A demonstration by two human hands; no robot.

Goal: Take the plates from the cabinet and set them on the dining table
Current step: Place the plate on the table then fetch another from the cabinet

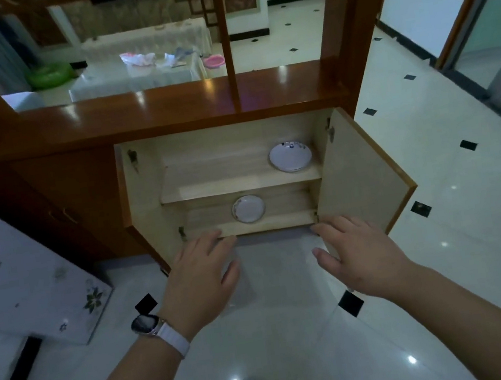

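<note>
The low wooden cabinet [145, 189] stands open in front of me, both doors swung wide. A white plate with a blue-patterned rim [290, 156] lies on the right of the upper shelf. A smaller white plate with a reddish rim [248, 209] rests in the middle of the lower shelf. My left hand [200, 278], with a watch on its wrist, hovers palm down just below the cabinet's bottom edge, fingers apart and holding nothing. My right hand [359, 255] is held out the same way next to the right door [360, 173], also holding nothing.
A glossy wooden counter [165, 105] tops the cabinet, with posts rising from it. A table with a flowered cloth [27, 272] stands close on my left. White tiled floor [443, 226] stretches to the right. Beyond the divider is a cloth-covered table [134, 77] with clutter.
</note>
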